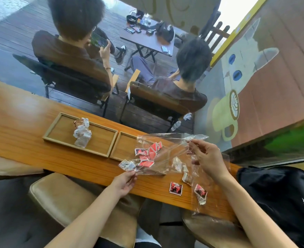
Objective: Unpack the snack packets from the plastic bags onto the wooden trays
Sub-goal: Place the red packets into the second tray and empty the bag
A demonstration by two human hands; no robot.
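A clear plastic bag [167, 149] is stretched over the right wooden tray [122, 145], tilted, with several red snack packets [148, 153] inside it. My left hand [124, 181] pinches the bag's lower corner at the counter's near edge. My right hand [206, 158] pinches its upper edge, raised. The left wooden tray [58, 127] holds a few silver-brown packets [82, 134]. Loose red packets [175, 188] lie on the counter near my right forearm, one [200, 192] under a second clear bag [212, 203].
The long wooden counter [22, 122] runs from left to right. Two people sit with their backs to me in chairs [72, 81] beyond it. A black backpack [280, 197] lies at the right. Tan stools [67, 196] stand below the counter.
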